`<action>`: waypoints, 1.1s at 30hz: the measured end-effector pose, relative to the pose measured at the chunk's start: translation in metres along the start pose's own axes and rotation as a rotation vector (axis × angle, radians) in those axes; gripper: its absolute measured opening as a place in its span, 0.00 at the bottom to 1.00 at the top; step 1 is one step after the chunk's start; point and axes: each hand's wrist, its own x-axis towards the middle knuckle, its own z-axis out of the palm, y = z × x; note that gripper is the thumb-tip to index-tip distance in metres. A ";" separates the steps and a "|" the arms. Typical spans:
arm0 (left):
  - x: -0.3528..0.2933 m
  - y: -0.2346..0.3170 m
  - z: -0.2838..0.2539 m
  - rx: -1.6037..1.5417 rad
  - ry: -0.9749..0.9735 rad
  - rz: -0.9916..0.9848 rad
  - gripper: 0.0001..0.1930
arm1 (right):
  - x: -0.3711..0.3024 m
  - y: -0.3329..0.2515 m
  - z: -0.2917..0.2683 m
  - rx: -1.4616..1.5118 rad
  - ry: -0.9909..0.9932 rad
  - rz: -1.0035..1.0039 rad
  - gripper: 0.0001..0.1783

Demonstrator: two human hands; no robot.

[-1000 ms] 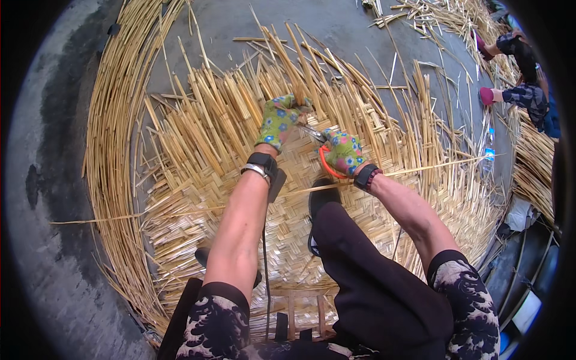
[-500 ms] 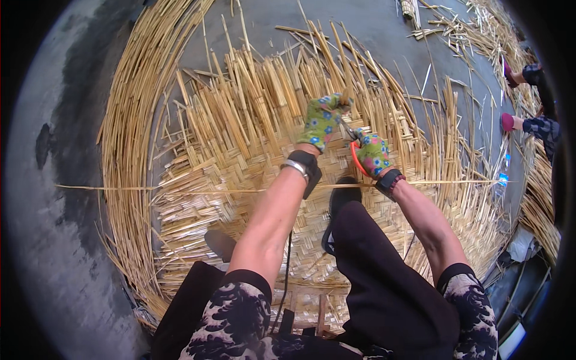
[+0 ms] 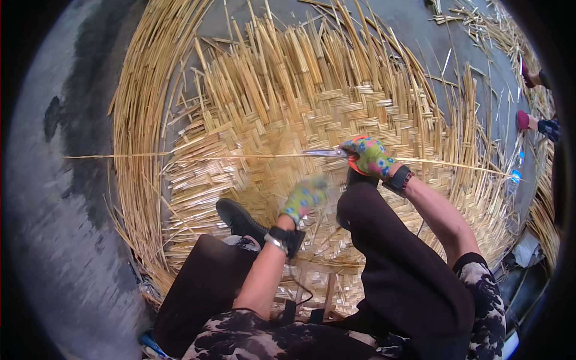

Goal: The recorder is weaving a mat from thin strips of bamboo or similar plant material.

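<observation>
Over matting [image 3: 354,117], the right hand [image 3: 373,158] holds scissors [image 3: 329,153] (orange-handled).

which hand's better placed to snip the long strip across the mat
Probably the right hand: it holds the scissors, which appear beside the strip, while the blurred left hand is nearer the body.

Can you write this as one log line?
right hand: holds orange-handled scissors | left hand: blurred, grip unclear | below: woven mat

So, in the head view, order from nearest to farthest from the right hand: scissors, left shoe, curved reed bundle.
1. Scissors: in the right hand, blades pointing left.
2. Left shoe: lower left.
3. Curved reed bundle: far left.
</observation>
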 end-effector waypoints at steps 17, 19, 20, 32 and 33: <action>0.021 0.056 -0.004 -0.714 0.558 -0.165 0.10 | -0.029 -0.024 -0.037 -0.011 -0.054 -0.200 0.21; 0.021 0.051 -0.017 -0.690 0.567 -0.176 0.11 | -0.029 -0.043 -0.049 -0.149 -0.068 -0.102 0.23; 0.021 0.049 -0.021 -0.670 0.571 -0.189 0.11 | -0.030 -0.052 -0.055 -0.289 -0.085 0.003 0.25; 0.030 0.051 -0.046 -0.351 0.468 0.045 0.06 | -0.028 -0.044 -0.035 -0.155 -0.209 -0.062 0.07; 0.033 0.052 -0.046 -0.334 0.469 0.051 0.06 | -0.029 -0.039 -0.028 -0.163 -0.188 -0.032 0.07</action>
